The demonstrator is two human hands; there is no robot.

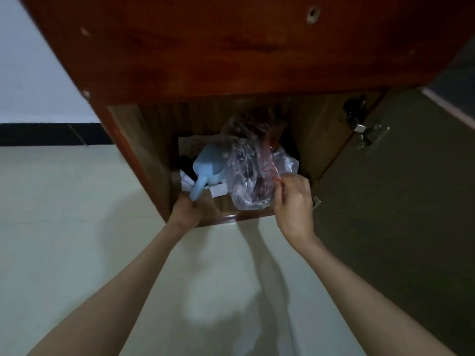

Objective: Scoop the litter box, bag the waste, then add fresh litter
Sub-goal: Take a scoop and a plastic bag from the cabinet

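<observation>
Scoop (pixel 205 167), light blue plastic, sits inside the open wooden cabinet (pixel 231 60) on its floor shelf, bowl deep in the compartment, handle coming out toward the front lip. Long axis runs roughly from 1 o'clock at the bowl down to 7 o'clock at the handle end. Left hand (pixel 186 210) is at that handle end, fingers curled around the tip, so it grips the scoop at the very end; exact finger wrap is partly hidden by the hand's back. Right hand (pixel 293 201) is at 3 o'clock from the scoop, pinching the edge of a clear plastic bag (pixel 246 176) with thumb and fingertips; the bag is crumpled, has some red print and stands just beside the scoop bowl, touching or nearly so, cannot tell which. White papers or boxes (pixel 218 190) lie under the scoop handle. Cabinet door (pixel 385 201) hangs open at the right, hinge (pixel 370 134) showing. Pale floor (pixel 64 214) below. No litter box in view. Judgement: fetching tools, task barely begun. Next move likely a pull along the handle axis toward 7 o'clock; the left hand is the nearer and already on it. Risk: the bowl could snag the bag or drag the papers out.
</observation>
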